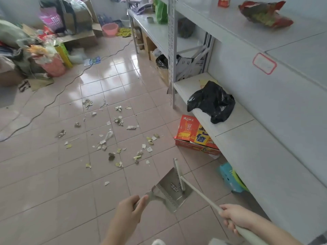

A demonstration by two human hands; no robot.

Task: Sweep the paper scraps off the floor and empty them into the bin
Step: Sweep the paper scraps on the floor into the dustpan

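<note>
Paper scraps (118, 121): small crumpled white and yellowish bits, lay scattered loose on the pink tiled floor (53, 174), at 10–11 o'clock from the dustpan (168, 184). Dustpan: grey, comb-toothed edge. Broom (178, 174): white, head sat in the pan, handle ran toward 4 o'clock.

The dustpan (172, 190) handle is hidden inside the left hand (129, 210). The broom (200, 191) handle runs off the bottom edge past the right hand (235, 218). The heap (26, 50) at far left is blurred. A red box (192, 135) and a blue thing (230, 177) lie half hidden under the shelf (247, 147).
</note>
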